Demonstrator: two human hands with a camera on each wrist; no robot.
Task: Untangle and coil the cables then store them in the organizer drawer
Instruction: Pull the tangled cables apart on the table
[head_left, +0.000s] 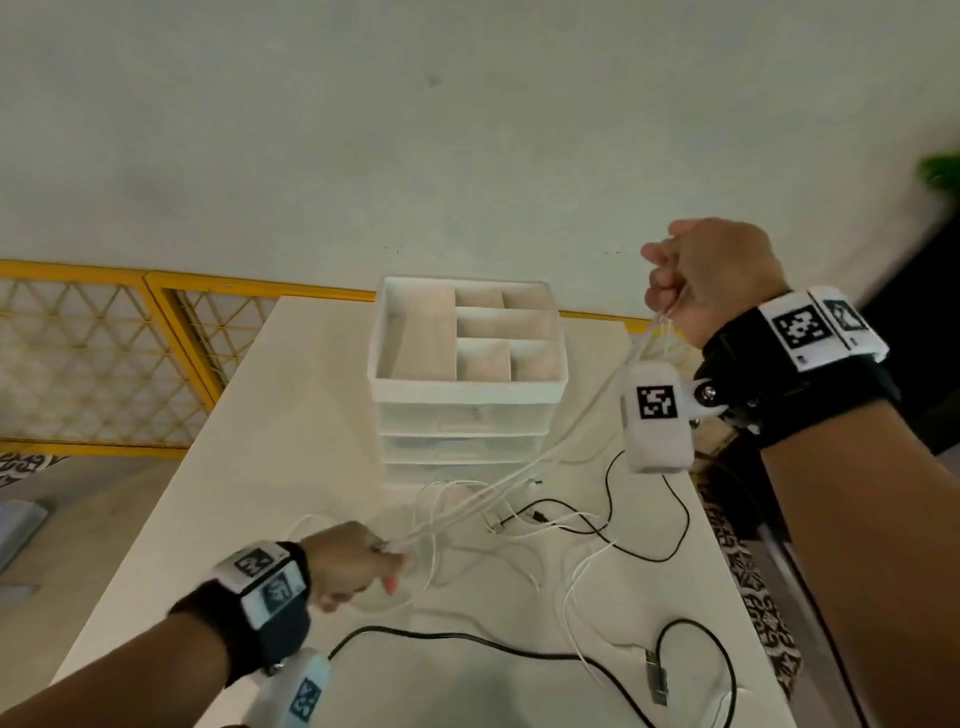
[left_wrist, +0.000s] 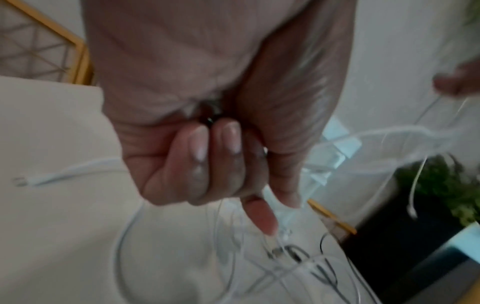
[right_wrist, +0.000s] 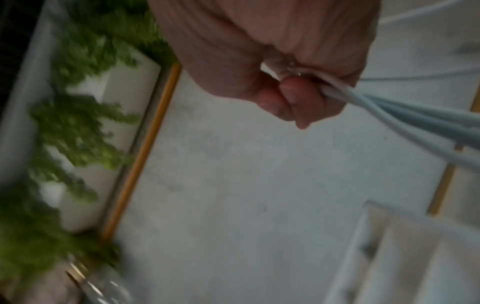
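A bundle of white cables stretches taut between my two hands above the white table. My right hand is raised to the right of the organizer and grips the upper end of the strands in a fist. My left hand sits low near the table and holds the lower end, fingers curled around thin white strands. Loose white loops and black cables lie tangled on the table. The white organizer stands at the back with its top tray compartments bare and its clear drawers pushed in.
A second black cable with a connector lies along the table's near side. A yellow lattice fence runs behind the table on the left. A green plant stands off the table's right side.
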